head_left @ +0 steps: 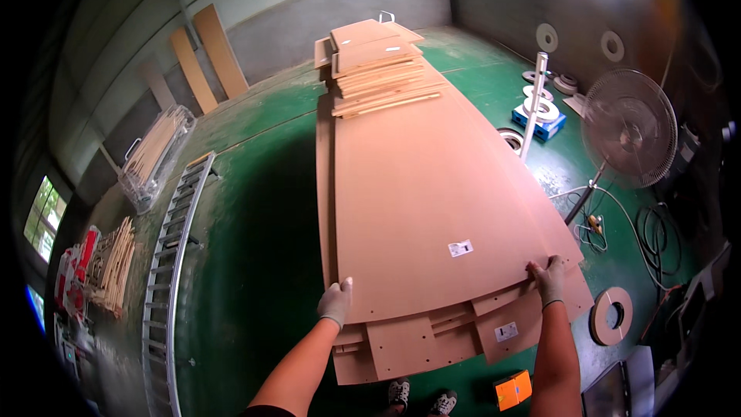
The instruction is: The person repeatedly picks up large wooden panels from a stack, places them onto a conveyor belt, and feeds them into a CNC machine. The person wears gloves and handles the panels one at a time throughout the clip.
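A large pinkish-brown wooden panel [409,201] lies on top of a stack of panels in front of me. A small white label [460,249] is stuck on it, and small holes run along its near edge. My left hand [336,301], in a pale work glove, is closed on the panel's near left corner with the thumb on top. At the near right corner, my gloved right hand [549,279] grips the panel's edge. Shorter panels [401,340] jut out below, toward my feet. Fingers under the edges are hidden.
Narrow boards [386,81] are piled on the far end of the stack. A roller conveyor [174,255] stands to the left. At the right are a standing fan [629,130], rolls of edge banding [611,316] and cables. An orange box [512,391] lies near my feet.
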The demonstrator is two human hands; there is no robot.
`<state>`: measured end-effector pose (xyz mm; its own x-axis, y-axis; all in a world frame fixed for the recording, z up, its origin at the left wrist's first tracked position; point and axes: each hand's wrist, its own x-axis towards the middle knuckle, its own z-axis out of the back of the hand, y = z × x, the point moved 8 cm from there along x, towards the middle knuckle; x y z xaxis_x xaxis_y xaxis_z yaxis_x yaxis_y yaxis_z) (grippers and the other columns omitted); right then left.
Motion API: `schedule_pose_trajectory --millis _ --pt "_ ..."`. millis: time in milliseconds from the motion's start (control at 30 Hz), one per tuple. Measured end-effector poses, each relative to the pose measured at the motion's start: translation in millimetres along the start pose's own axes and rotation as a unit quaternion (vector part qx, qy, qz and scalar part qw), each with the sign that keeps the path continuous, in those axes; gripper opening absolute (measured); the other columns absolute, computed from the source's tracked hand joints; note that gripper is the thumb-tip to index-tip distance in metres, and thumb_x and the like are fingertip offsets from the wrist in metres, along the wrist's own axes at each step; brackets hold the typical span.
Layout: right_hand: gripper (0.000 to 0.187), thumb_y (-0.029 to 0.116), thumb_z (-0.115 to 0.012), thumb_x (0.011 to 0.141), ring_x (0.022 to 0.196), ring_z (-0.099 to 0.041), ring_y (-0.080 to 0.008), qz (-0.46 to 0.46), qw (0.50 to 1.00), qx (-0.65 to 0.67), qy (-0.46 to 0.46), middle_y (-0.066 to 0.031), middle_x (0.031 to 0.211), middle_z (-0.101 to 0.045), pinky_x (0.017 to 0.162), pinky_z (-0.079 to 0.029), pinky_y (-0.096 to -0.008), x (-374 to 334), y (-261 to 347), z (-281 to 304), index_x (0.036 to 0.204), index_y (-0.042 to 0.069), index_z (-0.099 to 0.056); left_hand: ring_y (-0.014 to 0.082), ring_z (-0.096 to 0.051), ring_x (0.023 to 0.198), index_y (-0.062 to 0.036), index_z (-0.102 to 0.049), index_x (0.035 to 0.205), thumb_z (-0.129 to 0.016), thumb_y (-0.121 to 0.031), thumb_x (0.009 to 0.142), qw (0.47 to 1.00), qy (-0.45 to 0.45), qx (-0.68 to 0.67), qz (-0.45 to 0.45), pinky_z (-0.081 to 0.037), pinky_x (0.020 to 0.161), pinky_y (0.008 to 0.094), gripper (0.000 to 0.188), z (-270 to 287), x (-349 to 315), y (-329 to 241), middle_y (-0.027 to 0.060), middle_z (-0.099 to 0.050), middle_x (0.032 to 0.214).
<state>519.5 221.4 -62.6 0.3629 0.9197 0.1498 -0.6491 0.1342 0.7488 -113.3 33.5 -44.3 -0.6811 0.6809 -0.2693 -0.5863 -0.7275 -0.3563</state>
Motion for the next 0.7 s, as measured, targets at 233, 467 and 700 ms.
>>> schedule_pose_trajectory --millis 233,467,700 --pt "0.048 0.025 -0.086 0.075 0.089 -0.06 -0.0395 0.06 0.998 -0.02 0.003 -0.0243 0.095 -0.062 0.079 -0.049 -0.0473 -2.8 7.6 -0.3 0.095 -0.007 -0.058 0.0473 -0.065 0.115 -0.0036 -0.067 0.118 -0.029 -0.058 0.106 0.999 0.027 -0.028 -0.006 -0.051 0.097 0.056 0.067 18.0 -15.6 -5.4 0.0275 -0.068 0.123" --pt "0.034 0.01 -0.08 0.08 0.073 -0.068 -0.026 -0.015 0.98 0.17 0.105 -0.0167 0.086 -0.069 0.066 -0.055 -0.038 -23.9 -36.0 9.8 0.099 -0.005 -0.057 0.0483 -0.07 0.101 -0.0034 -0.068 0.109 -0.03 -0.057 0.105 0.999 0.036 -0.009 -0.02 -0.054 0.089 0.0574 0.066 7.4 -49.7 21.7 0.0273 -0.073 0.107" --pt "0.048 0.017 -0.086 0.08 0.082 -0.069 -0.0241 -0.07 0.989 0.096 0.088 -0.0155 0.098 -0.067 0.07 -0.057 -0.0366 -40.4 -70.1 33.1 0.108 -0.004 -0.053 0.0479 -0.07 0.096 -0.0028 -0.068 0.105 -0.035 -0.054 0.105 0.997 0.07 -0.017 -0.038 -0.055 0.085 0.0575 0.061 5.2 -76.9 29.6 0.0276 -0.073 0.101"
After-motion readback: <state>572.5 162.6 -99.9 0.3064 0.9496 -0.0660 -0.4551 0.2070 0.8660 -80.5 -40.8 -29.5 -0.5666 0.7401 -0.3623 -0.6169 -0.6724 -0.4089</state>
